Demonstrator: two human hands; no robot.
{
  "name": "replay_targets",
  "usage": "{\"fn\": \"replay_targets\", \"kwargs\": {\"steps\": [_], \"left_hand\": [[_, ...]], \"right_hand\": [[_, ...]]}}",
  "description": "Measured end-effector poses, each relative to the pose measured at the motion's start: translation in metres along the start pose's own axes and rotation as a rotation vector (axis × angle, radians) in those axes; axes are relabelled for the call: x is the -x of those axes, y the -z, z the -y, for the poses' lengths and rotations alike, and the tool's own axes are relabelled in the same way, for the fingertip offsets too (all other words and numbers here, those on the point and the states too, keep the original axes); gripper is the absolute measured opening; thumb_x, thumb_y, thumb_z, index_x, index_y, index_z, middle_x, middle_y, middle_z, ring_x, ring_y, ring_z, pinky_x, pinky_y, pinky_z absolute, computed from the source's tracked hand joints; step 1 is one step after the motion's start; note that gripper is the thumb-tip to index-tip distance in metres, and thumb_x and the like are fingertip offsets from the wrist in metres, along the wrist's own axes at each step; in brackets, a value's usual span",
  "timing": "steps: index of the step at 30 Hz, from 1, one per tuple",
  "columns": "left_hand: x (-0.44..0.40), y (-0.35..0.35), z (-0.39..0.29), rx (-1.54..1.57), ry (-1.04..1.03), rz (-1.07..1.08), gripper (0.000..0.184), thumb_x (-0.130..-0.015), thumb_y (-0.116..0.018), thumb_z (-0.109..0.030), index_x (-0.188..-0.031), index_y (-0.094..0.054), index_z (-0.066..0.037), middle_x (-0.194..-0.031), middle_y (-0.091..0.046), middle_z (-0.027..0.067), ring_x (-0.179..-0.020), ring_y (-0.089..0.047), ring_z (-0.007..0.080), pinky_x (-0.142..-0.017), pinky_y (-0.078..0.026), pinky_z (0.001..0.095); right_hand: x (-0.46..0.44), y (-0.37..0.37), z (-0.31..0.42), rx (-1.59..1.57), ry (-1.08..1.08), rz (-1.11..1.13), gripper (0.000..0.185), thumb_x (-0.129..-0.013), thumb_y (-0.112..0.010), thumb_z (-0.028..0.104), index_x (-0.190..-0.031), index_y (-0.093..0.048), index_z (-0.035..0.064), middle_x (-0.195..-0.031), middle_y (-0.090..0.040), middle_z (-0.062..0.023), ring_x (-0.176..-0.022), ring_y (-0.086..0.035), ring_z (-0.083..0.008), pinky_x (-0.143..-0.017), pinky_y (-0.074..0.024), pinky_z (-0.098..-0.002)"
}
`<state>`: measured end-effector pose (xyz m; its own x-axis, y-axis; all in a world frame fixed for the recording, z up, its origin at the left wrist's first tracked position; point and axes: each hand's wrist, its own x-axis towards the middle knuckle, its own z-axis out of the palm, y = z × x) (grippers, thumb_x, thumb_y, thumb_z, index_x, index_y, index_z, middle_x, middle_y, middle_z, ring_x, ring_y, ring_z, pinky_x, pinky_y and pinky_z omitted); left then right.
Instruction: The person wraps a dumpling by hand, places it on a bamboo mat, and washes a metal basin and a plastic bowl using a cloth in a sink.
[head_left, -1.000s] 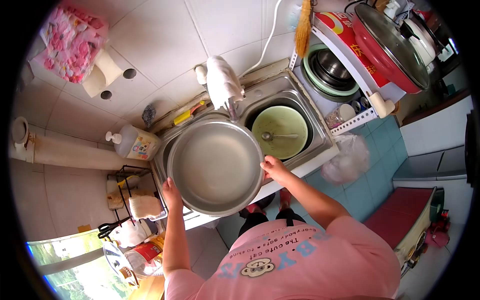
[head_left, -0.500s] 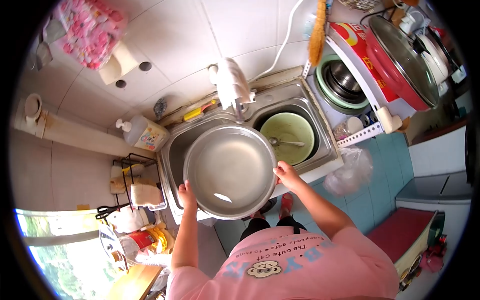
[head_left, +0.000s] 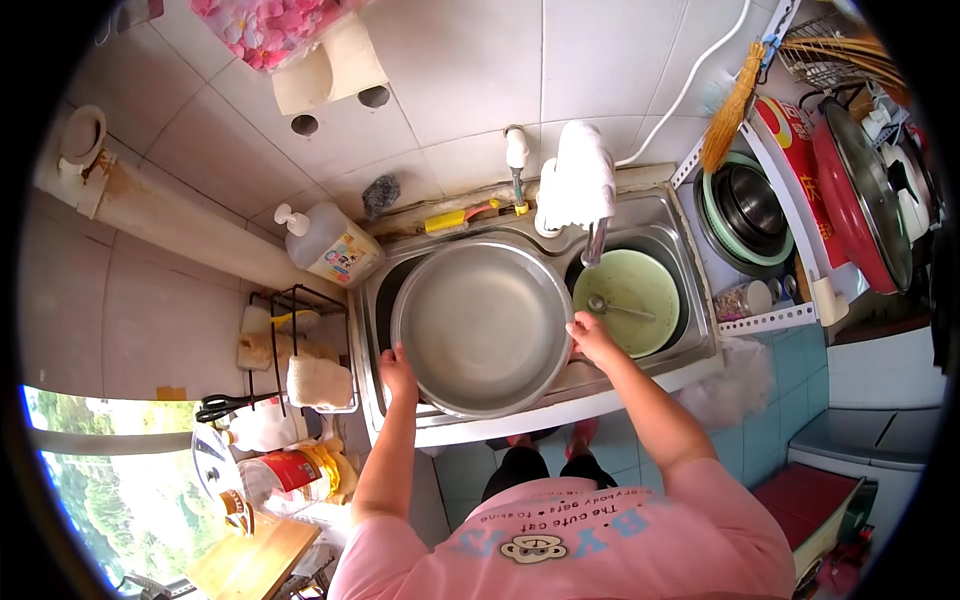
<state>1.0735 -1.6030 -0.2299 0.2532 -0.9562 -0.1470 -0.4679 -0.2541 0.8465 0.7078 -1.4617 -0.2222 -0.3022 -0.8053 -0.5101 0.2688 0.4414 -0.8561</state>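
The left hand [head_left: 398, 374] and right hand [head_left: 593, 338] grip opposite sides of the metal basin [head_left: 484, 325], held over the left sink bowl [head_left: 383, 292]; any move calls for level, even support.

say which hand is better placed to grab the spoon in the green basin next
The right hand, probably: it holds the side of the metal basin nearest the spoon; the left hand grips the opposite side.

Pale tiles cover the walls [head_left: 460, 60] of a small kitchen, its floor [head_left: 752, 440] laid in blue-green tile. Daylight enters at lower left through a window [head_left: 110, 500] showing green foliage, while a white shelf [head_left: 800, 190] stands at right.
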Motion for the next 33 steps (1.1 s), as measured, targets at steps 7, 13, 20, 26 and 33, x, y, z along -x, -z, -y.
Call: {"fn": "replay_targets", "kwargs": {"steps": [7,13,20,26,33], "left_hand": [[-0.019,-0.021,0.033,-0.123,-0.007,-0.048,0.04,-0.092,-0.052,-0.033,-0.075,-0.052,0.003,-0.066,-0.055,0.0182,-0.059,-0.047,0.0321,-0.061,-0.041,0.0412],[-0.024,-0.028,0.051,-0.152,-0.048,-0.078,0.041,-0.092,-0.051,-0.035,-0.078,-0.054,0.004,-0.067,-0.057,0.0189,-0.061,-0.052,0.0331,-0.062,-0.042,0.0428],[-0.019,-0.028,0.043,-0.185,-0.052,-0.056,0.041,-0.093,-0.049,-0.035,-0.08,-0.053,0.004,-0.07,-0.057,0.0181,-0.064,-0.052,0.0319,-0.063,-0.042,0.0417],[-0.017,-0.031,0.046,-0.204,-0.063,-0.053,0.042,-0.094,-0.047,-0.036,-0.081,-0.054,0.004,-0.07,-0.057,0.0189,-0.064,-0.051,0.0329,-0.063,-0.041,0.0427],[-0.027,-0.033,0.062,-0.261,-0.072,-0.062,0.044,-0.094,-0.046,-0.037,-0.085,-0.055,0.005,-0.075,-0.059,0.0202,-0.069,-0.055,0.0353,-0.066,-0.043,0.0429]], "right_hand": [[-0.034,-0.005,-0.013,0.233,-0.01,-0.064,0.015,-0.089,-0.058,0.016,-0.091,-0.052,0.0013,-0.08,-0.056,-0.0072,-0.068,-0.058,-0.0157,-0.052,-0.0521,-0.0312],[-0.028,0.007,-0.001,0.458,0.027,-0.059,0.017,-0.086,-0.059,0.018,-0.087,-0.058,0.0016,-0.075,-0.061,-0.0093,-0.064,-0.061,-0.0204,-0.053,-0.0508,-0.0331],[0.023,0.185,-0.004,0.973,0.209,-0.776,0.026,-0.08,-0.065,0.016,-0.1,-0.059,0.0016,-0.093,-0.063,-0.0179,-0.088,-0.06,-0.034,-0.078,-0.048,-0.0416],[-0.021,0.249,-0.061,0.849,-0.261,-0.558,0.028,-0.081,-0.063,0.013,-0.102,-0.057,-0.0039,-0.095,-0.063,-0.0223,-0.087,-0.063,-0.0352,-0.073,-0.0526,-0.0425],[-0.03,0.209,-0.033,0.551,-0.344,-0.584,0.019,-0.085,-0.053,0.008,-0.101,-0.055,-0.0034,-0.093,-0.063,-0.0192,-0.075,-0.066,-0.0304,-0.055,-0.0574,-0.0373]]}}
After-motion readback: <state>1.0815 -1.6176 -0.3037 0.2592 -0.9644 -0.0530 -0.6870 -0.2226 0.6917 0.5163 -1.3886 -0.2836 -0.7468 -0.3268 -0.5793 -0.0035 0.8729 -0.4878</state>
